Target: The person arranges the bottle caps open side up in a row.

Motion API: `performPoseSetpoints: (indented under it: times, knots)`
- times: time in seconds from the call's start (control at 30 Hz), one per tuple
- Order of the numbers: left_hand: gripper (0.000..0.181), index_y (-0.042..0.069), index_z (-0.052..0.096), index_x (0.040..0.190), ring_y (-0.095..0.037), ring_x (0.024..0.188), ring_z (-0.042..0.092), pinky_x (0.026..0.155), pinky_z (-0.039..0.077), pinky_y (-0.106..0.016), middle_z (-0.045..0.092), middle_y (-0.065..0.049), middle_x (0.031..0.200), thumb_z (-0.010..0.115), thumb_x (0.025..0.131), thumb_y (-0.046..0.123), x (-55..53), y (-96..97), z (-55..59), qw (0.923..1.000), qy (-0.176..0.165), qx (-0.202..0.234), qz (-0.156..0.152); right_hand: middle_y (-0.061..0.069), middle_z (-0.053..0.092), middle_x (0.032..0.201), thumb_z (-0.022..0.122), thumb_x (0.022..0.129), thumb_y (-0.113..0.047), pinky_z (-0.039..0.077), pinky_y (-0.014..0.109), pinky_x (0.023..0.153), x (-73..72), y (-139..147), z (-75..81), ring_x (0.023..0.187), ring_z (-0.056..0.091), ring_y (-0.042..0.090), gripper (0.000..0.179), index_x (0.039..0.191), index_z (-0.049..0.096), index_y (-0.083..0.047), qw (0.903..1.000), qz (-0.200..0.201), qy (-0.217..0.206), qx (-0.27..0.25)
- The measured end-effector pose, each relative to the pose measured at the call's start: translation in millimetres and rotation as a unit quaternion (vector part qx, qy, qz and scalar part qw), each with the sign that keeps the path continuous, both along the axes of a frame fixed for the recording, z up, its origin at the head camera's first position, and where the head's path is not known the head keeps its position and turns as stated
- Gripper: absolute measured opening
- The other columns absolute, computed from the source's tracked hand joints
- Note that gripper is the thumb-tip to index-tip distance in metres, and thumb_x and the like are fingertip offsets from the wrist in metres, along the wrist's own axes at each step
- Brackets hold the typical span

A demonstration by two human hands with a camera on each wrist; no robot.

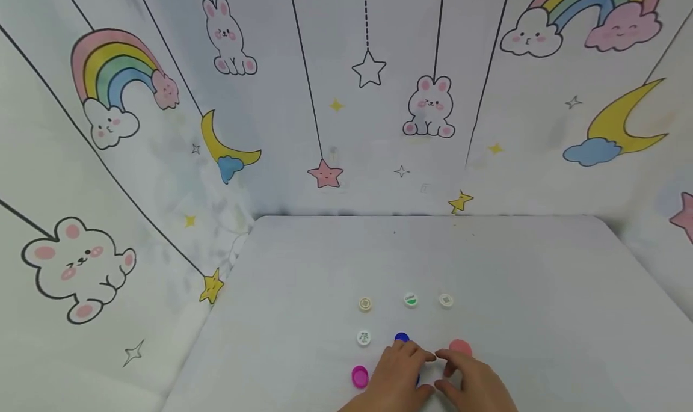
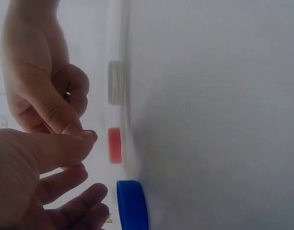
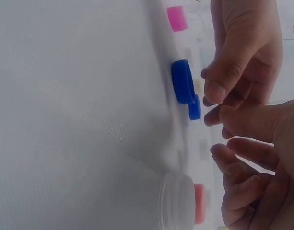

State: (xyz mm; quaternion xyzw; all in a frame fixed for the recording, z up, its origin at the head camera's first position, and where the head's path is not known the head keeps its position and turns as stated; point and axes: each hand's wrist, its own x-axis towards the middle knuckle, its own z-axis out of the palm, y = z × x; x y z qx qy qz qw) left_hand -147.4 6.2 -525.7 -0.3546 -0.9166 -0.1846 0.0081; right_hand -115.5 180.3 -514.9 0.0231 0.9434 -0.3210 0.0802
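My left hand (image 1: 397, 379) and right hand (image 1: 476, 383) face each other above the table, their fingertips close together. In the right wrist view the thumbs and fingers are bent, with nothing visible between them. Below the left hand stand a large blue bottle cap (image 3: 182, 81) and a smaller blue cap (image 3: 194, 109). A coral cap (image 1: 460, 346) lies just beyond the right hand. Beside it in the right wrist view is a clear, ridged lid (image 3: 177, 203); the hands seem to hide it in the head view. Left of my left hand sits a magenta cap (image 1: 360, 377).
Farther back lie a white cap with a dark print (image 1: 364, 338), a cream cap (image 1: 365, 304), a white-and-green cap (image 1: 411, 299) and a pale cap (image 1: 446, 301). The white table (image 1: 281, 267) meets walls printed with rabbits, stars and rainbows.
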Motion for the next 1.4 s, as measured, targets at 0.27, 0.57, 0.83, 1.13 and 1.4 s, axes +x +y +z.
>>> performPoseSetpoints:
  times: [0.27,0.57,0.83,1.13,1.4]
  knots:
    - [0.039,0.027,0.065,0.116,-0.002,0.096,0.048,0.078,0.039,-0.019,0.059,0.014,0.105,0.078,0.081,0.038,0.1,13.5,-0.3,0.9998,-0.009,-0.012,-0.016,-0.013,0.056,0.079,0.085,0.071,-0.018,0.037,0.023,0.055,7.2,20,-1.8,0.056,0.040,0.005,0.049,0.117,0.068,-0.016,0.9996,-0.027,0.004,0.006]
    - [0.034,0.030,0.066,0.116,0.001,0.094,0.049,0.077,0.040,-0.020,0.060,0.018,0.106,0.076,0.084,0.039,-2.2,26.8,-5.7,0.9964,-0.066,-0.042,-0.034,-0.009,0.055,0.080,0.086,0.070,-0.017,0.036,0.023,0.052,15.8,39,-10.6,0.053,0.039,0.006,0.053,0.118,0.067,-0.013,0.9989,-0.046,-0.008,-0.006]
    - [0.035,0.032,0.066,0.118,0.001,0.096,0.050,0.081,0.041,-0.023,0.061,0.018,0.110,0.074,0.085,0.041,1.0,36.0,-9.2,0.9933,-0.082,-0.062,-0.053,-0.009,0.055,0.080,0.086,0.069,-0.022,0.037,0.023,0.052,21.1,53,-22.1,0.055,0.043,0.006,0.057,0.121,0.065,-0.012,0.9975,-0.061,-0.037,0.006]
    - [0.036,0.031,0.065,0.121,0.001,0.097,0.049,0.081,0.042,-0.022,0.061,0.016,0.111,0.072,0.087,0.040,0.3,39.6,-7.1,0.9896,-0.109,-0.065,-0.068,-0.007,0.055,0.083,0.084,0.074,-0.027,0.041,0.023,0.058,26.1,60,-37.0,0.061,0.047,0.011,0.063,0.127,0.059,-0.004,0.9942,-0.052,-0.094,0.005]
    - [0.037,0.030,0.065,0.121,0.002,0.094,0.048,0.075,0.038,-0.018,0.059,0.017,0.106,0.072,0.087,0.042,0.1,45.6,-9.5,0.9894,-0.087,-0.075,-0.089,-0.009,0.053,0.082,0.085,0.072,-0.024,0.039,0.020,0.055,34.0,58,-40.9,0.057,0.043,0.005,0.057,0.121,0.064,-0.008,0.9963,-0.063,-0.058,-0.003]
